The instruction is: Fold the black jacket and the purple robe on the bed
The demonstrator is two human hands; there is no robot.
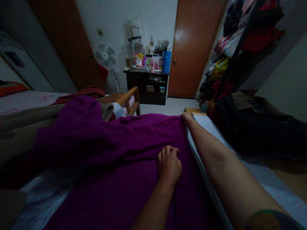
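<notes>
A large purple garment (134, 143) lies spread over the bed in front of me, with a sleeve bunched up toward the left. My left hand (169, 164) is on the cloth right of the middle, its fingers curled down onto the fabric and pressed together, with a fold of it beneath them. At the garment's far right corner is my right hand (187, 117), closed on the purple edge. My right arm stretches forward over the pale bed sheet (208, 124).
Dark folded clothes (259, 124) are heaped on the right, below a loaded rack of hanging items. A brown garment (28, 121) lies at the left. Beyond stand a wooden bed rail (130, 95), a fan (106, 56), a black cabinet (146, 88) and a wooden door (189, 48).
</notes>
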